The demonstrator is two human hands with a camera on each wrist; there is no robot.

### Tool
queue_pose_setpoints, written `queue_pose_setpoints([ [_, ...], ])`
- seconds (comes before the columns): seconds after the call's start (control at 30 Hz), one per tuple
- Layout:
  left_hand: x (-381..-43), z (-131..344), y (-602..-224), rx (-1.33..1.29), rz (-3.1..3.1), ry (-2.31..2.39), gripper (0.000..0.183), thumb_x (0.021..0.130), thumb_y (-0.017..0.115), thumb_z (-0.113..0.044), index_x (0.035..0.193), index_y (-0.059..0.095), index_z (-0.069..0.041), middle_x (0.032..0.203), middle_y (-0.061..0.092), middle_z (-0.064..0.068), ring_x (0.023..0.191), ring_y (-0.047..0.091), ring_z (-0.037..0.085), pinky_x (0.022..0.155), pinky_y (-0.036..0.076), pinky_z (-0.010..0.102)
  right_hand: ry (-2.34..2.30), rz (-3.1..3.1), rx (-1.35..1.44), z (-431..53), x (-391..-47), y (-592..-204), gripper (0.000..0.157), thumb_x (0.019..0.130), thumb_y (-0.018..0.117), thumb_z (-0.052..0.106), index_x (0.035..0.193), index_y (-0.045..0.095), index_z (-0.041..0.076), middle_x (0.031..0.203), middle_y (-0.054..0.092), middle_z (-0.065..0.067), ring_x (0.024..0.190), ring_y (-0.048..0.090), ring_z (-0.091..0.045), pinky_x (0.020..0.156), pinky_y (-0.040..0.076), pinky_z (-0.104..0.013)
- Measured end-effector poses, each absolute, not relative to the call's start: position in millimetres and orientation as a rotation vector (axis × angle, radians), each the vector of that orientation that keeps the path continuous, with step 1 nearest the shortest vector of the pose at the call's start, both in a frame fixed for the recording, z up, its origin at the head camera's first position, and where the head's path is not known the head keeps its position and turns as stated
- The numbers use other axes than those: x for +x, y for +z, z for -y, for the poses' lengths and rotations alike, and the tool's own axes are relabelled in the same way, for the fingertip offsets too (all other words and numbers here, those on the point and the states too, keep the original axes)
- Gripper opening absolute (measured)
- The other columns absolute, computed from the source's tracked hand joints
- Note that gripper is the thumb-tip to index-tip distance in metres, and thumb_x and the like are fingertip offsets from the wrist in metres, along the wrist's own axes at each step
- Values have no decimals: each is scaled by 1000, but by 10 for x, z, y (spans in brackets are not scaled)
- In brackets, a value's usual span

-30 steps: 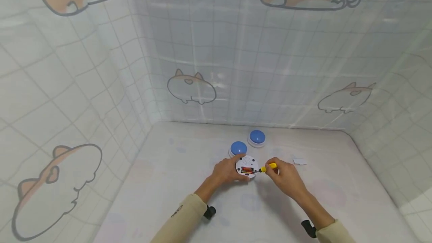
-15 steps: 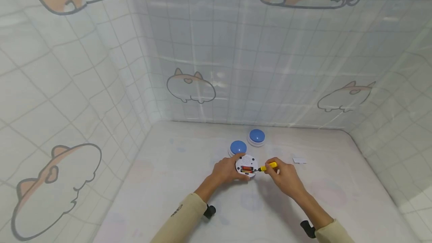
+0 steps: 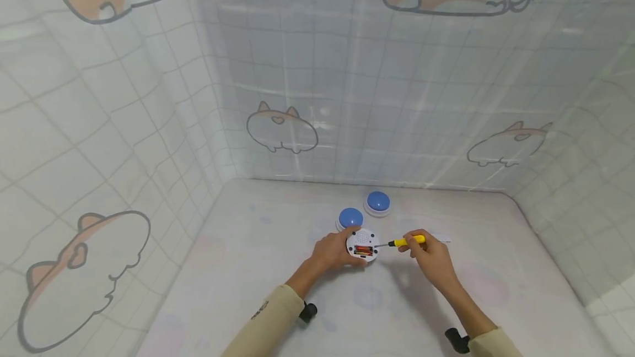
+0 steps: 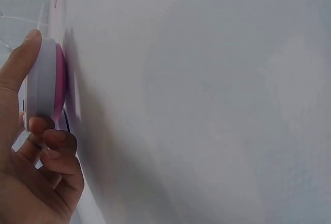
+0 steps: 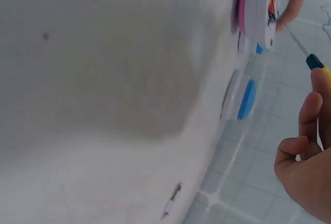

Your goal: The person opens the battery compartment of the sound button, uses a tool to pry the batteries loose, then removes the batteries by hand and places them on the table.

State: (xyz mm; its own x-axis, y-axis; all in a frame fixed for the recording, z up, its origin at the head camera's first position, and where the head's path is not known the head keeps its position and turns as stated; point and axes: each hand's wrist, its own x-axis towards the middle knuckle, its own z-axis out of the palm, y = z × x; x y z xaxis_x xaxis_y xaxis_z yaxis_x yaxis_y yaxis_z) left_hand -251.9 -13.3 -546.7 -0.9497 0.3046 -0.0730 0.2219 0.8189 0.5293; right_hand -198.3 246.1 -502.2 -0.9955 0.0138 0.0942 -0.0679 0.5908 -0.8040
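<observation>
In the head view my left hand (image 3: 334, 250) grips a round white push button (image 3: 364, 237) by its rim, thumb and fingers on opposite sides. Its underside faces up, with red batteries (image 3: 364, 250) in an uncovered compartment. The left wrist view shows its pink dome (image 4: 61, 81) facing down towards the table. My right hand (image 3: 432, 260) pinches a screwdriver (image 3: 409, 241) by its yellow handle. The thin metal shaft points left, its tip at the right end of the battery compartment; whether it touches a battery I cannot tell.
Two push buttons with blue domes, a nearer one (image 3: 350, 217) and a farther one (image 3: 378, 203), stand behind the held one. A small white flat piece (image 3: 445, 239) lies partly hidden behind my right hand. Tile-patterned walls (image 3: 327, 98) enclose the pale table (image 3: 268, 214).
My right hand has moved right with the screwdriver, and the tip has shifted from the compartment's lower right corner to slightly higher. The white flat piece is now partly covered. My left hand stays put.
</observation>
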Motion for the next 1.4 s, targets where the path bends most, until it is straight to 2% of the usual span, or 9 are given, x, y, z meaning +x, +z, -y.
queue_pose_setpoints([
  [0.4,-2529,130,-5461,398,-2823,817,95,67,84,-67,149,44,-40,126,66,1,100,60,19,81,50,43,1244,2785,168,-2384,-1984,-5026,28,102,59,39,109,68,14,83,74,10,80,55,-19,62,44,-27],
  [0.53,-2538,129,-5476,400,-2823,801,96,67,83,-68,149,43,-41,126,66,1,100,60,18,81,51,43,1202,2792,190,-2354,-1972,-5030,25,101,61,36,110,68,14,83,74,9,79,56,-18,63,45,-27],
  [0.67,-2552,132,-5486,395,-2826,798,97,66,83,-69,149,44,-40,126,66,1,100,60,19,83,51,44,1159,2807,250,-2317,-1946,-4998,23,101,62,34,110,68,14,86,75,3,71,55,-18,57,44,-25],
  [0.77,-2562,135,-5488,399,-2832,794,97,65,83,-69,149,44,-40,125,66,1,100,60,18,82,51,43,1055,2833,299,-2266,-1918,-4954,20,100,64,31,110,68,15,83,72,4,66,51,-17,55,42,-25],
  [0.93,-2565,138,-5491,395,-2833,795,97,66,84,-68,149,44,-39,126,66,1,100,60,19,83,50,43,764,2885,355,-2154,-1885,-4895,19,96,67,29,111,70,17,80,62,7,72,50,-15,63,44,-28],
  [1.17,-2558,131,-5508,403,-2851,774,97,66,83,-69,149,44,-39,123,68,2,96,61,17,79,51,41,527,2858,433,-2062,-1855,-4883,17,91,72,28,105,70,19,80,65,4,73,51,-14,69,46,-32],
  [1.4,-2545,117,-5495,407,-2858,765,96,66,84,-68,149,44,-39,121,68,2,92,60,16,76,51,39,479,2823,518,-2043,-1862,-4887,16,91,73,27,102,69,17,77,64,7,68,47,-10,71,43,-34],
])
